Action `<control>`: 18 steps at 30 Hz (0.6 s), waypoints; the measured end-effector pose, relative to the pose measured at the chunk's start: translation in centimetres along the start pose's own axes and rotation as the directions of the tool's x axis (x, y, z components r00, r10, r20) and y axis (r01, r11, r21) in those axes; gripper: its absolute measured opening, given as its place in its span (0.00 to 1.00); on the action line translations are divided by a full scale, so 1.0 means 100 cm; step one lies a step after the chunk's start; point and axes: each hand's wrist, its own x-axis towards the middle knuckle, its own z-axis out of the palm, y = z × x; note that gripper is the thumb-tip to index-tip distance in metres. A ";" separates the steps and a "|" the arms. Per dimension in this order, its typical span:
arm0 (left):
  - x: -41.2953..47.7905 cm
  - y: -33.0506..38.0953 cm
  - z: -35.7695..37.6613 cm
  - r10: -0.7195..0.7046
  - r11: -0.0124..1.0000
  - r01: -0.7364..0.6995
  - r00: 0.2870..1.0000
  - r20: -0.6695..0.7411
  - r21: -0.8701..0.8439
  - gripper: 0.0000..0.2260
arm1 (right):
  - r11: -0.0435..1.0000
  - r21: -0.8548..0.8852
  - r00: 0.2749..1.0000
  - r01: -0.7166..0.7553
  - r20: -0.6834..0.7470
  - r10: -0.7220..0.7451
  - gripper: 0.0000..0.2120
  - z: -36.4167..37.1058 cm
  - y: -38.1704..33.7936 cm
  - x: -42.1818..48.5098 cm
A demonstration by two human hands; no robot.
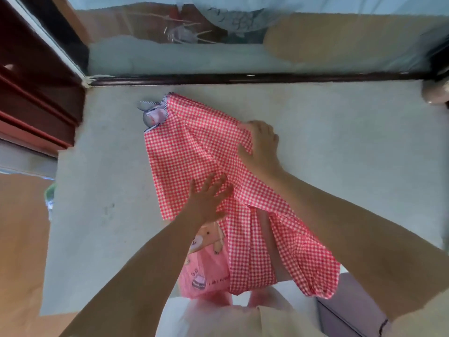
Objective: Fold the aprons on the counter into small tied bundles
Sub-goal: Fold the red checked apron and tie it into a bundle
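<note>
A red-and-white gingham cloth apron [189, 147] lies folded lengthwise on the pale grey tabletop [340, 142]. It runs at a slant from the far left towards the near edge. At its far end sits a navy-and-white striped trim with a small pink patch [155, 115], lying flat on the tabletop. The near end spills over the front edge and hangs down in loose pleats. Beside those pleats shows a pink panel printed with a cartoon bear [209, 263], which is part of the same apron.

Both hands are on the cloth around its middle. The left hand [206, 200] lies palm down on the gingham with its fingers [213, 183] straight and spread. It presses the folded layers against the tabletop just inside the apron's left half. The right hand [262, 147] sits further back at the apron's right edge. Its thumb [244, 154] is on top of the fabric and the other fingers are curled over the border. It appears to be gripping that folded edge, though motion blur leaves the fingertips unclear. The two hands are near each other but not touching, with a ridge of gingham running between them.

A dark red wooden cabinet [31, 93] stands at the left. A dark wooden strip [243, 78] runs along the back of the tabletop.
</note>
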 end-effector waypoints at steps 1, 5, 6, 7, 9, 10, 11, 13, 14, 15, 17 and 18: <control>0.002 0.000 0.003 -0.024 1.000 0.025 0.999 -0.024 0.007 0.37 | 0.997 0.053 0.999 0.053 -0.009 -0.052 0.12 -0.002 0.003 -0.016; 0.014 0.006 -0.001 -0.080 0.997 0.078 0.994 -0.068 -0.026 0.42 | 0.999 0.000 0.934 0.049 0.353 -0.045 0.03 -0.002 0.018 -0.088; 0.017 0.004 -0.005 -0.097 0.995 0.094 0.993 -0.075 -0.045 0.42 | 0.999 -0.045 0.891 0.002 0.453 0.018 0.07 0.002 0.021 -0.102; 0.020 0.002 -0.008 -0.113 0.992 0.107 0.990 -0.083 -0.066 0.42 | 0.994 -0.099 0.854 -0.044 0.513 0.089 0.13 0.009 0.026 -0.117; 0.025 -0.003 -0.013 -0.152 0.985 0.142 0.983 -0.099 -0.101 0.42 | 0.972 -0.225 0.816 -0.072 0.547 0.187 0.29 0.021 0.029 -0.137; 0.027 -0.005 -0.015 -0.174 0.979 0.162 0.980 -0.098 -0.120 0.41 | 0.956 -0.290 0.803 -0.051 0.557 0.211 0.36 0.026 0.030 -0.145; 0.028 -0.008 -0.016 -0.204 0.971 0.189 0.974 -0.099 -0.145 0.41 | 0.940 -0.342 0.789 -0.013 0.574 0.219 0.42 0.029 0.031 -0.149; 0.026 -0.016 -0.017 -0.275 0.948 0.256 0.958 -0.080 -0.191 0.40 | 0.916 -0.399 0.769 0.030 0.595 0.234 0.48 0.029 0.041 -0.148; 0.024 -0.020 -0.016 -0.302 0.936 0.283 0.951 -0.066 -0.207 0.40 | 0.905 -0.422 0.762 0.054 0.603 0.236 0.49 0.026 0.048 -0.144; 0.021 -0.023 -0.013 -0.325 0.927 0.306 0.944 -0.055 -0.217 0.40 | 0.894 -0.438 0.753 0.092 0.618 0.225 0.50 0.024 0.057 -0.138; 0.012 -0.025 -0.007 -0.361 0.912 0.341 0.931 -0.053 -0.229 0.40 | 0.877 -0.446 0.742 0.177 0.646 0.179 0.49 0.017 0.071 -0.123; 0.007 -0.023 -0.005 -0.378 0.904 0.354 0.924 -0.061 -0.239 0.41 | 0.872 -0.448 0.741 0.198 0.650 0.166 0.48 0.015 0.075 -0.114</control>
